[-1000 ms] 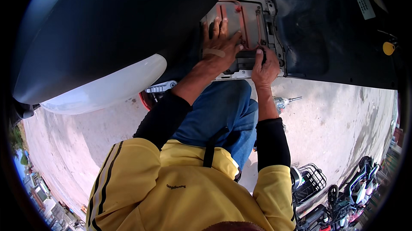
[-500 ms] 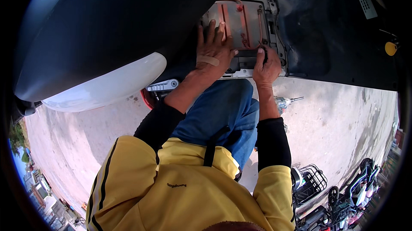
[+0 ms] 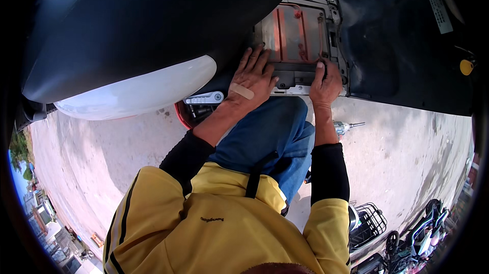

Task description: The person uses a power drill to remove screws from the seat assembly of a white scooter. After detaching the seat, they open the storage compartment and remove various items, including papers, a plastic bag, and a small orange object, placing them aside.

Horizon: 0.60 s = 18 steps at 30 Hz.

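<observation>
An open battery compartment [image 3: 332, 14] lies in the floorboard of an electric scooter, holding grey batteries [image 3: 288, 34] linked by red wires [image 3: 305, 34]. My left hand [image 3: 250, 78], with a plaster on its back, has its fingers stretched out over the near left edge of the compartment, below the seat. My right hand [image 3: 326, 84] is at the near right corner, thumb and fingers closed where a red wire runs to the fingertips. Whatever is between those fingers is hidden.
The black seat [image 3: 142, 29] and white side panel [image 3: 137, 89] overhang the left; a black front panel [image 3: 397, 50] rises at right. On the concrete lie a power drill [image 3: 346, 127] and a red-rimmed container [image 3: 182, 116] of tools. Another vehicle's wire basket [image 3: 368, 221] is at lower right.
My left hand has drawn back from over the batteries to the near left edge. My right hand stays at the same corner. The whole view has shifted slightly.
</observation>
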Tool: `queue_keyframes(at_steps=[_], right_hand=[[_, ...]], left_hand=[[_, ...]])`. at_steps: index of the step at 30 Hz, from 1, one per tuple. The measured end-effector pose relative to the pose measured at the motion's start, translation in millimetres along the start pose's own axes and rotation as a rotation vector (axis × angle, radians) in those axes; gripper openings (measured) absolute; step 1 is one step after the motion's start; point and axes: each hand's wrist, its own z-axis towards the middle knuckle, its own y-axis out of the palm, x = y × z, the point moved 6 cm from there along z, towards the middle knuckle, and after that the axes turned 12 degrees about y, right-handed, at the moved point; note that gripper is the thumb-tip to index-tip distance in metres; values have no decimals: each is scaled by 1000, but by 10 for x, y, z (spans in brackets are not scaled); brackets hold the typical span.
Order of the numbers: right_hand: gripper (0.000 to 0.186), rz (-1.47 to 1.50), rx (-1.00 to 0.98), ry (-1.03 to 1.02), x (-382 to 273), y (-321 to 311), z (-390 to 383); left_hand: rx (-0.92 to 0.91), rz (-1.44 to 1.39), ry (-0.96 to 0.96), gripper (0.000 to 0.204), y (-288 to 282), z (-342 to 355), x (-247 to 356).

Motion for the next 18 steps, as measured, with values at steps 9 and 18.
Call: queue_keyframes(at_steps=[9, 18], right_hand=[[22, -12, -1, 8, 1, -19, -5], [23, -22, 5, 29, 38, -4, 4]], left_hand=[[61, -31, 4, 38, 62, -22, 26], [155, -159, -110, 51, 371, 1230, -208]])
